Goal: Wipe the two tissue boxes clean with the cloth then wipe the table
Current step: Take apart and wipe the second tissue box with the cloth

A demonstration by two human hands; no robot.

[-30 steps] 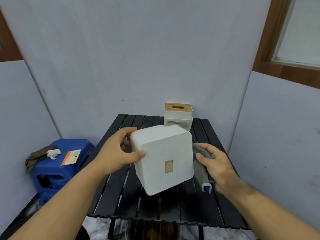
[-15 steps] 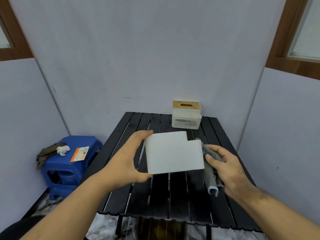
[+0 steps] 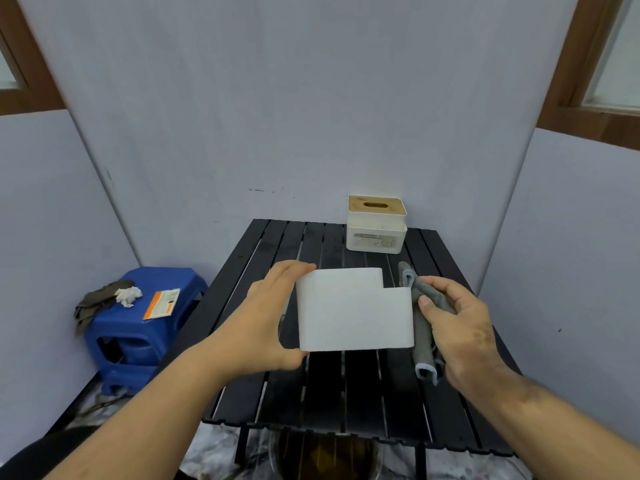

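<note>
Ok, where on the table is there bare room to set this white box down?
Bare slats on the table behind the left hand, left of the wooden-lidded box, and along the near edge. Crowded at right: the right hand with the cloth beside the white box.

walls: grey panels (image 3: 311,98), three sides
windows: brown-framed (image 3: 588,64), both upper corners
stool: blue plastic (image 3: 138,327), stood left, rags laid on top

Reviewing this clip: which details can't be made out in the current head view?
- Right side of the white tissue box: faces away, so contact with the grey cloth is unclear.
- Left hand fingertips: hidden behind the box.
- Label on the far tissue box: too small to read.
- Under the table: dark, blurred, cut off by the bottom edge.
</note>
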